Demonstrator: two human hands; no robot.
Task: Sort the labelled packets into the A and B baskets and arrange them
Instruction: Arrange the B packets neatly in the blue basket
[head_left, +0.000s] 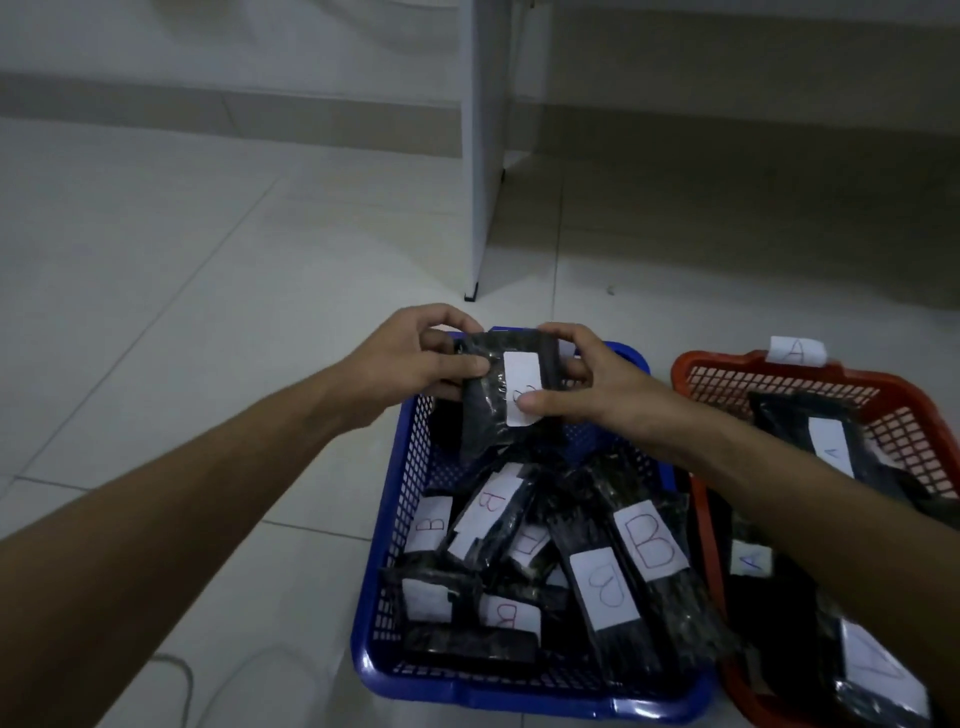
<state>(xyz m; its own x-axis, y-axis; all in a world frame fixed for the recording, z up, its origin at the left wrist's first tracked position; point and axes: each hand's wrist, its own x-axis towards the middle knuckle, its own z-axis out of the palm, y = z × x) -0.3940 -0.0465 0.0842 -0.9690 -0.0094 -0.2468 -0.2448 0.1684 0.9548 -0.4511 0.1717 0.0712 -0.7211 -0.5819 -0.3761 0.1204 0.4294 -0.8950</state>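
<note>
A black packet (506, 395) with a white label is pinched at its left edge by the left hand (415, 364) and at its right by the right hand (587, 384), above the blue basket (395, 519) of B packets (649, 545). The red basket (893, 395), tagged A, stands just beside it on the right.

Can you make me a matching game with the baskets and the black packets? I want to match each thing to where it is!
Things:
1. blue plastic mesh basket
2. red plastic mesh basket
3. black plastic packet with a white label
4. white furniture leg

Places:
a. held up by both hands, left hand and right hand
b. on the floor, full of packets marked B
c. standing on the tiles behind the baskets
d. on the right, with an A tag on its rim

Pairs: 1-b, 2-d, 3-a, 4-c
</note>
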